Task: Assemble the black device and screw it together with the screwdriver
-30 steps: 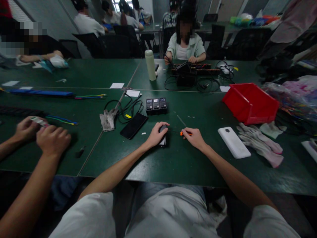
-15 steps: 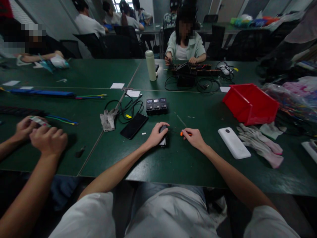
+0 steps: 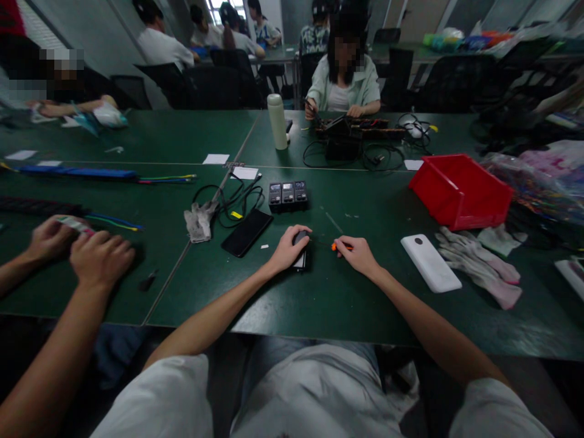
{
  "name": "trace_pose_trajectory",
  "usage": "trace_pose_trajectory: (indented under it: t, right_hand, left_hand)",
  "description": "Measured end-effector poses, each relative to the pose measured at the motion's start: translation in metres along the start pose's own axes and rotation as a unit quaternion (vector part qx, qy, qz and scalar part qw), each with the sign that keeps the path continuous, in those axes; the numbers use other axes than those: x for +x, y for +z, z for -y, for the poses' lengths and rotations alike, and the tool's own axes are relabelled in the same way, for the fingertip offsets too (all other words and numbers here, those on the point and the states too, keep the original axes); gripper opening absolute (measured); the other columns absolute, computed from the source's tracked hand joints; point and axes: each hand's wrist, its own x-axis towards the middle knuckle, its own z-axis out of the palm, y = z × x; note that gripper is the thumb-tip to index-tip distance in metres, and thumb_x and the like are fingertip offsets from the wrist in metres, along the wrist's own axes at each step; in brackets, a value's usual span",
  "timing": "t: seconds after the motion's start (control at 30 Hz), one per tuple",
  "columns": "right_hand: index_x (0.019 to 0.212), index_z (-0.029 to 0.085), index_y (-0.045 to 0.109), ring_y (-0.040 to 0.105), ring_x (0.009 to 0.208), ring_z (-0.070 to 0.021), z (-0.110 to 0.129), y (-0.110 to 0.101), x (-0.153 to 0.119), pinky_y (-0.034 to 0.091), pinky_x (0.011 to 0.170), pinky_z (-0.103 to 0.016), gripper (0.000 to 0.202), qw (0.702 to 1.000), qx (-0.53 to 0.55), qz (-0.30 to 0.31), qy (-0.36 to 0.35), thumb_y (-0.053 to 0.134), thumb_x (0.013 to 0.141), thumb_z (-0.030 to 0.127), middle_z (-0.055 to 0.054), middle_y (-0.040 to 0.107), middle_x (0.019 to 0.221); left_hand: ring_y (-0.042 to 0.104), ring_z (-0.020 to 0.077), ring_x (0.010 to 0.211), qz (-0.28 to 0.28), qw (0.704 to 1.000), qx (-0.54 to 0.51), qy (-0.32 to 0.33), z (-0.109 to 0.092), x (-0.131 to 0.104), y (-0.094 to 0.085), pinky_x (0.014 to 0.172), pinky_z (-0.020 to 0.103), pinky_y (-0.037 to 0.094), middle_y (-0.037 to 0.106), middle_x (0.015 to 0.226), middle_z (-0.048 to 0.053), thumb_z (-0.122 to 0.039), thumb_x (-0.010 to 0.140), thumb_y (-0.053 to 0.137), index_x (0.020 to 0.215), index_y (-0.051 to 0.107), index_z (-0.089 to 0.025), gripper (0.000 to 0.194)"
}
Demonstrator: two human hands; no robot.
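My left hand is closed around a small black box with a pale label, which rests on the green table. Fingers cover most of that box. To the right, my right hand pinches a small orange-handled tool, low over the tabletop. Its tip points toward the box, but the tool's kind is too small to make out. Beyond my left hand stands a black block of three units. A black phone lies to the left of my left hand.
Tangled black cable and a grey glove lie left. On the right are a white power bank, gloves and a red bin. A co-worker's hands work at far left; a bottle stands ahead.
The co-worker's nearer hand at far left has shifted slightly to the right. My own hands and what they hold show no visible movement.
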Motion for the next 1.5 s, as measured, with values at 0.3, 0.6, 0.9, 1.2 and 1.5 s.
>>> trace_pose_trajectory:
  t: [0.3, 0.6, 0.9, 1.2, 1.5]
  right_hand:
    - [0.079, 0.018, 0.066, 0.062, 0.059, -0.0148, -0.0007, 0.0004, 0.0003, 0.042, 0.062, -0.026, 0.034, 1.0, 0.001, 0.003, -0.002, 0.044, 0.096, 0.039, -0.001, 0.065, 0.062]
    - [0.079, 0.018, 0.066, 0.062, 0.06, -0.015, -0.0011, 0.0004, 0.0001, 0.043, 0.062, -0.026, 0.035, 1.0, 0.001, 0.003, -0.003, 0.044, 0.095, 0.039, -0.001, 0.066, 0.063]
    - [0.078, 0.018, 0.066, 0.062, 0.059, -0.0149, 0.0016, -0.0009, 0.0001, 0.044, 0.062, -0.027, 0.037, 1.0, 0.0, 0.005, 0.0, 0.043, 0.095, 0.041, -0.001, 0.065, 0.062]
    - [0.079, 0.017, 0.066, 0.062, 0.06, -0.0148, 0.0009, -0.0008, 0.0008, 0.043, 0.064, -0.027, 0.036, 1.0, -0.007, 0.006, -0.004, 0.043, 0.096, 0.04, -0.001, 0.065, 0.062]
    - [0.079, 0.018, 0.066, 0.062, 0.06, -0.015, 0.0018, -0.0016, 0.0, 0.044, 0.063, -0.027, 0.036, 1.0, -0.002, 0.008, -0.003, 0.043, 0.096, 0.04, -0.001, 0.066, 0.063]
  left_hand:
    - [0.054, 0.019, 0.106, 0.0, 1.0, 0.0, -0.001, -0.0008, -0.0007, -0.0002, 0.101, 0.034, 0.039, 0.061, 0.108, 0.003, -0.027, 0.089, 0.051, 0.107, 0.061, -0.022, 0.022]
    - [0.054, 0.0192, 0.106, 0.004, 1.0, 0.003, -0.001, -0.0025, -0.0007, -0.0008, 0.101, 0.034, 0.039, 0.061, 0.109, 0.004, -0.028, 0.089, 0.05, 0.107, 0.062, -0.021, 0.023]
    - [0.054, 0.0194, 0.107, 0.005, 1.0, 0.009, -0.006, -0.0038, 0.0, -0.001, 0.102, 0.035, 0.038, 0.061, 0.109, 0.004, -0.026, 0.088, 0.05, 0.107, 0.061, -0.022, 0.022]
    - [0.054, 0.0192, 0.106, 0.005, 1.0, 0.008, -0.003, -0.0015, -0.0003, -0.0007, 0.102, 0.034, 0.038, 0.061, 0.109, 0.004, -0.028, 0.089, 0.05, 0.108, 0.061, -0.021, 0.023]
    - [0.054, 0.0194, 0.107, 0.006, 1.0, 0.009, -0.005, -0.0028, -0.0003, -0.001, 0.102, 0.034, 0.038, 0.061, 0.109, 0.004, -0.028, 0.089, 0.05, 0.107, 0.061, -0.021, 0.022]
